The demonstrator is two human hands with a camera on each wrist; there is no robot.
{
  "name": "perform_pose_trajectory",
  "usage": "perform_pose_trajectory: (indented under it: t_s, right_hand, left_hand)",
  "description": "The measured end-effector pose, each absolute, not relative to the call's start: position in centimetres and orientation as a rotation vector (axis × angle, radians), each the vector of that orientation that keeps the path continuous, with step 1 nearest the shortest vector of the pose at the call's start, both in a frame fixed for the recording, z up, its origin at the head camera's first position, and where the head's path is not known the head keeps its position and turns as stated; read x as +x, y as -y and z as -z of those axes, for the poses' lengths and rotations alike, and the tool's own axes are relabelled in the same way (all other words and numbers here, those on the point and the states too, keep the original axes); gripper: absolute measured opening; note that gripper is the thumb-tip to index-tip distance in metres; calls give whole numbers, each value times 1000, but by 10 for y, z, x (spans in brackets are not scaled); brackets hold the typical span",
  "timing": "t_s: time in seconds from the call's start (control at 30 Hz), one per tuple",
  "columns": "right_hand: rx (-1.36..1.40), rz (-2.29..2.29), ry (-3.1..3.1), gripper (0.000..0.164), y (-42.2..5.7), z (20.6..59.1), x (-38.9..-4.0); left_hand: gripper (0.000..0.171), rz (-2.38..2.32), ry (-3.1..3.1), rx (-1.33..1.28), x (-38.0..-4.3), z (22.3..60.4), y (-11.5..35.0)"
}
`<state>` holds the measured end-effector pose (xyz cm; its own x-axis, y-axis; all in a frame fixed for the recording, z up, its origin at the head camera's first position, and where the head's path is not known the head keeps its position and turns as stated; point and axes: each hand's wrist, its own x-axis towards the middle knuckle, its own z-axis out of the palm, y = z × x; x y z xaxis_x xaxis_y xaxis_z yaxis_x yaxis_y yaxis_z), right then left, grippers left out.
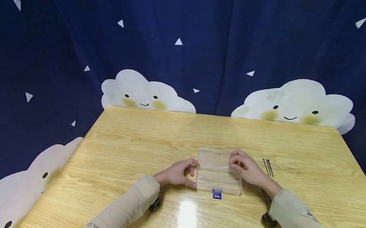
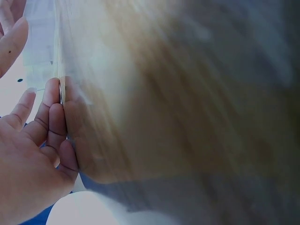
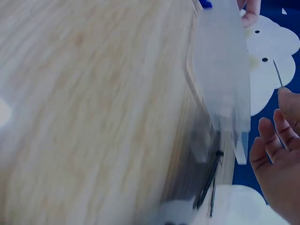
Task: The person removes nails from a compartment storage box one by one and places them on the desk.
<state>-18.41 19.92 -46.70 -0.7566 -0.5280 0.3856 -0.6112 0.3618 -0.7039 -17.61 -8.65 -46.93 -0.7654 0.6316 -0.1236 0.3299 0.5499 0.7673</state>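
A clear plastic box (image 1: 218,185) lies with its lid (image 1: 213,159) folded back on the wooden table, a blue latch (image 1: 217,194) at its front. My left hand (image 1: 179,172) rests at the box's left side, thumb by the front corner and index finger by the hinge. Over the right part of the lid, my right hand (image 1: 244,168) pinches a thin metal pin (image 1: 226,166) between thumb and forefinger. In the right wrist view the pin (image 3: 278,74) sticks out past the thumb, tapering to a point; its other end is hidden in the grip.
Several dark, long nails (image 1: 268,168) lie on the table (image 1: 140,131) to the right of the box, some partly behind the right forearm. Wrist cameras sit under both sleeves. A dark blue curtain (image 1: 181,8) with printed clouds hangs behind the table.
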Motion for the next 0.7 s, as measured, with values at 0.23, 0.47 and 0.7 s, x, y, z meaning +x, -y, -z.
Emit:
perform_pose_trajectory:
  t_s: [0.23, 0.47, 0.7]
  right_hand:
    - [998, -1294, 2495, 16, -214, 461, -182]
    - [795, -1280, 2600, 8, -222, 445, -174]
    - [642, -1200, 2636, 6, -243, 466, -189]
  left_hand:
    - [59, -1085, -2400, 776, -175, 468, 87]
    - [59, -1075, -2403, 776, -175, 468, 87]
    - [59, -1081, -2402, 780, -175, 467, 87]
